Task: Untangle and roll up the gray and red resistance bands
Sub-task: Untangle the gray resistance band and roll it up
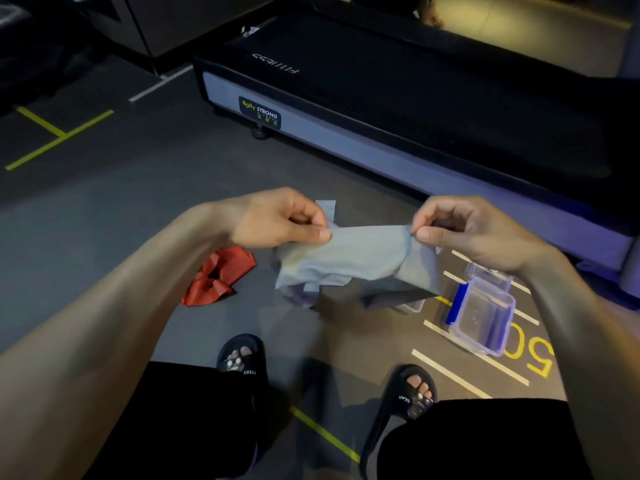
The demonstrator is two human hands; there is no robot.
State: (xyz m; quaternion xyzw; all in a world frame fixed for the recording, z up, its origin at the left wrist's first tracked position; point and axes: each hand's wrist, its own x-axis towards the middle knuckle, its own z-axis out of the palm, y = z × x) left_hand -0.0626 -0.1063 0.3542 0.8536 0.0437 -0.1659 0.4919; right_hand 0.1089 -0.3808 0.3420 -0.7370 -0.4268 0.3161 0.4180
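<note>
- I have the gray band (360, 258) up in the air between both hands, above the floor (104, 209) and in front of my knees.
- My left hand (277, 220) pinches the band's left upper edge, thumb and curled fingers (320, 233) closed on the material.
- My right hand (478, 230) pinches the right upper edge the same way, fingers curled around the fabric.
- The band is stretched flat between the two grips, while its loose folds hang bunched below.
- The red band (218, 275) lies crumpled on the floor, left of the gray one and under my left forearm, touched by neither hand.
- A clear plastic container (485, 317) with a blue clip lies on the floor to the right, its lid open, near painted lines.
- A treadmill (398, 109) stands beyond my hands.
- My feet in black slides (242, 358) rest on the floor below.
</note>
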